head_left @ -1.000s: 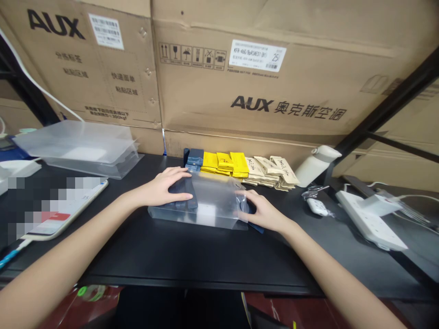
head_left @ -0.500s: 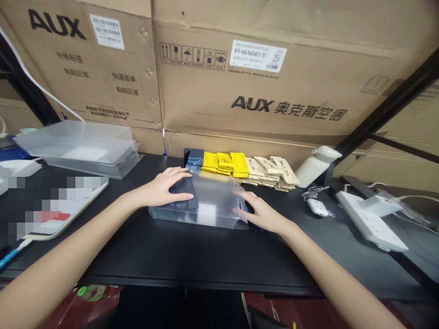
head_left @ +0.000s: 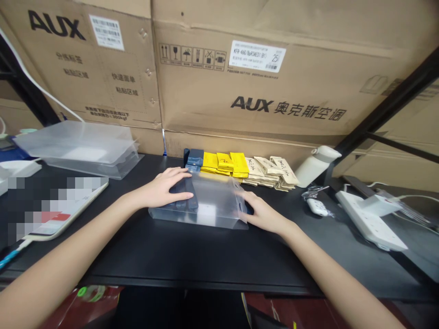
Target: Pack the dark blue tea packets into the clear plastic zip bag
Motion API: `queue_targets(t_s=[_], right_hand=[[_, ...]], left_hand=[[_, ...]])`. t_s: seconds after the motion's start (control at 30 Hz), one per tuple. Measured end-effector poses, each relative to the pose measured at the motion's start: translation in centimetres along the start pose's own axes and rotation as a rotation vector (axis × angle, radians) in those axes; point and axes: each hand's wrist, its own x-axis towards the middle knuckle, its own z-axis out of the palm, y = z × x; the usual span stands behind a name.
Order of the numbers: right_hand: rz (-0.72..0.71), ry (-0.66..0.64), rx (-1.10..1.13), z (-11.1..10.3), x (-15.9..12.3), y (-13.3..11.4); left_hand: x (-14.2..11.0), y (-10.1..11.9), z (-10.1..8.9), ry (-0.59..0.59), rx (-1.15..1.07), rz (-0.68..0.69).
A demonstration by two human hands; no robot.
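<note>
A translucent plastic packing box (head_left: 216, 196) with handle cut-outs at its right end lies flattish on the black table in front of me. Dark blue packets (head_left: 187, 192) show through its left part. My left hand (head_left: 164, 187) rests on top of that part, fingers stretched and thumb apart, pressing on the plastic. At the box's right end is my right hand (head_left: 259, 210), its thumb and forefinger spread at the opening. The tips of the right hand's fingers are partly hidden by the plastic, and I see nothing held between them.
Behind the box stand rows of blue (head_left: 195, 157), yellow (head_left: 224, 163) and cream packets (head_left: 270, 171). A white bottle (head_left: 317, 167), earphone case (head_left: 318, 207) and power strip (head_left: 372, 224) are on the right. More plastic boxes (head_left: 82, 141) and a tablet (head_left: 68, 210) lie left. Large cartons (head_left: 288, 82) wall the back.
The right hand's thumb has drawn back slightly at the box's opening. My left hand and the box stay in place.
</note>
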Motion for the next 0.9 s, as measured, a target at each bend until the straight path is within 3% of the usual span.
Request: queue_targets(t_s=[0.9], right_hand=[[-0.011, 0.017, -0.027, -0.18, 0.01, -0.22]], left_hand=[[-0.07, 0.20, -0.08, -0.006, -0.005, -0.010]])
